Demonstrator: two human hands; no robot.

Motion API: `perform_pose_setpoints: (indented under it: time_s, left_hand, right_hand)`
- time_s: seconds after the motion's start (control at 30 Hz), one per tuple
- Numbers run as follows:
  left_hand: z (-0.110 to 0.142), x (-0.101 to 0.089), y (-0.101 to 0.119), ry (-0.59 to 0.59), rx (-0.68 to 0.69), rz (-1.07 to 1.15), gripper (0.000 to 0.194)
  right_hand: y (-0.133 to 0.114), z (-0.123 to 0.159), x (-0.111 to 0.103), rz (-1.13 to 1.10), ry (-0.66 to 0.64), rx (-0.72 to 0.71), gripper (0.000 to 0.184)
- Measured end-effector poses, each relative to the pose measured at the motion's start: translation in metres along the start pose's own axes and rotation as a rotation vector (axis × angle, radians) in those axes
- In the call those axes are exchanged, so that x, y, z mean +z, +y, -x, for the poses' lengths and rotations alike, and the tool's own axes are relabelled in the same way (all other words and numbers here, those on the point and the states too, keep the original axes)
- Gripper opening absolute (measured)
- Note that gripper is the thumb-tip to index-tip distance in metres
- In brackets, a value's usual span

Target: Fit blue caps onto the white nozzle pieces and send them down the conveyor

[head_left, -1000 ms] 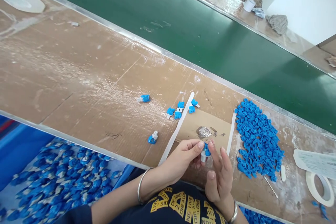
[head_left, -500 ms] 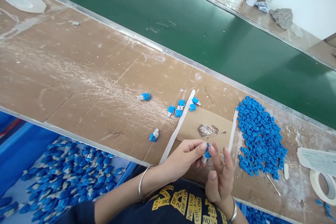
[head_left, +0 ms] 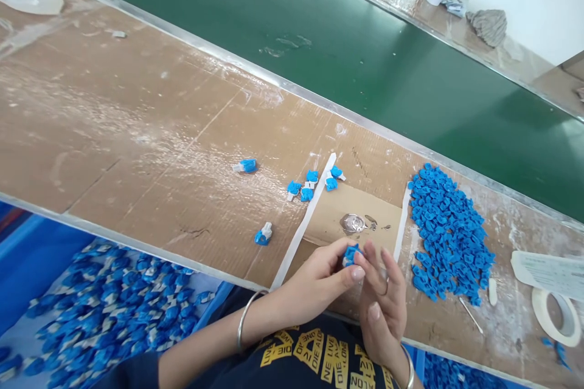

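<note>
My left hand (head_left: 319, 279) grips a small blue plastic part (head_left: 351, 254) between thumb and fingers, just above the front of the cardboard; much of the part is hidden by the fingers. My right hand (head_left: 383, 301) is beside it with fingers stretched and apart, a fingertip close to or touching the part. Beyond the hands, a clear wet blob (head_left: 354, 223) lies on a cardboard sheet (head_left: 381, 209). Several blue-and-white pieces lie left of the hands, among them one piece (head_left: 263, 234) near the front and another (head_left: 246, 165) farther back.
A heap of blue parts (head_left: 449, 231) is at the right, with a cotton swab (head_left: 471, 316), a tape roll (head_left: 566, 322) and a white packet (head_left: 545, 273) near it. A blue bin (head_left: 41, 255) of blue-and-white pieces stands below the table's front edge. A green belt (head_left: 319, 55) runs behind.
The left hand has turned the blue part so its blue face points up, with the thumb now across it. The right hand's fingers have drawn closer together. The view has shifted slightly.
</note>
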State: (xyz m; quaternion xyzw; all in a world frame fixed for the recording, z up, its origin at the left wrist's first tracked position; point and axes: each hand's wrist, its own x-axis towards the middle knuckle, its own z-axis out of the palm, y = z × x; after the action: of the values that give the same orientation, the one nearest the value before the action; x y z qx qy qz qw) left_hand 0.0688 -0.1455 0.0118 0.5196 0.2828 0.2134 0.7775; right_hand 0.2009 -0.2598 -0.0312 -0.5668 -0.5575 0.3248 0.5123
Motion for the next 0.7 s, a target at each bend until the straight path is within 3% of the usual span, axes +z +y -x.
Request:
perform_pose_setpoints:
  time_s: [0.07,0.13,0.2,0.27,0.33,0.4,0.5,0.63,0.7]
  left_hand:
    - [0.002,-0.005,-0.002,0.037,-0.003,-0.089,0.032]
    - [0.006,-0.017,-0.004,0.113,0.02,-0.252,0.033]
    - [0.011,-0.036,-0.005,0.26,0.057,-0.489,0.032]
    - [0.015,-0.06,-0.006,0.455,0.073,-0.767,0.031]
    - [0.016,-0.085,-0.006,0.644,0.078,-1.056,0.032]
    - [0.015,-0.106,-0.006,0.754,0.102,-1.317,0.034]
    - [0.012,-0.126,-0.006,0.779,0.15,-1.574,0.036]
    - [0.012,-0.126,-0.008,0.834,0.238,-1.608,0.036]
    - [0.014,-0.12,-0.009,0.804,0.309,-1.543,0.033]
  right_hand:
    - [-0.005,-0.007,-0.021,0.022,-0.001,-0.046,0.052]
    - [-0.004,-0.012,-0.054,0.267,0.071,-0.051,0.036]
    - [0.003,-0.015,-0.091,0.659,0.166,-0.001,0.023]
    - [0.015,-0.016,-0.123,0.904,0.107,0.014,0.021]
    - [0.028,-0.016,-0.142,1.011,0.017,-0.009,0.024]
    - [0.037,-0.018,-0.147,1.048,-0.046,-0.038,0.026]
    - [0.045,-0.025,-0.139,1.034,-0.033,-0.05,0.026]
    - [0.046,-0.037,-0.125,0.906,0.028,0.054,0.026]
    - [0.044,-0.038,-0.125,0.877,0.037,0.086,0.028]
